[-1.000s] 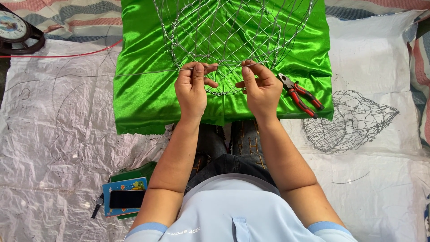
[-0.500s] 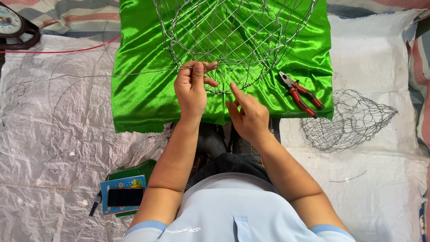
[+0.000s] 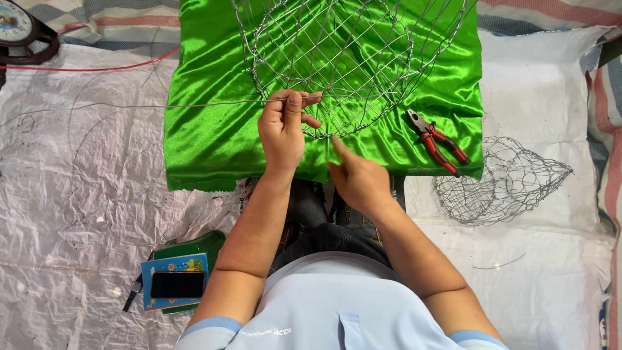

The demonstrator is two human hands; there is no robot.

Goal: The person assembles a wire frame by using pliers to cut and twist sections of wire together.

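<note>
left hand (image 3: pixel 283 129): fingers closed, pinching a thin wire (image 3: pixel 214 104) at the lower rim of the wire frame (image 3: pixel 337 58). the frame rests on green satin cloth (image 3: pixel 207 129) spread over a white woven sheet (image 3: pixel 78 194). right hand (image 3: pixel 359 181): fingers loosely extended, fingertip touching the frame's lower edge, gripping nothing visible. red-handled pliers (image 3: pixel 439 144) lie on the cloth, right of the frame. a smaller wire mesh form (image 3: pixel 502 181) lies beside them.

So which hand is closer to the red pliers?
The right hand. It sits by the near edge of the green cloth, just left of the red pliers in the picture. The left hand is farther off, pinching a wire on the wire frame.
</note>
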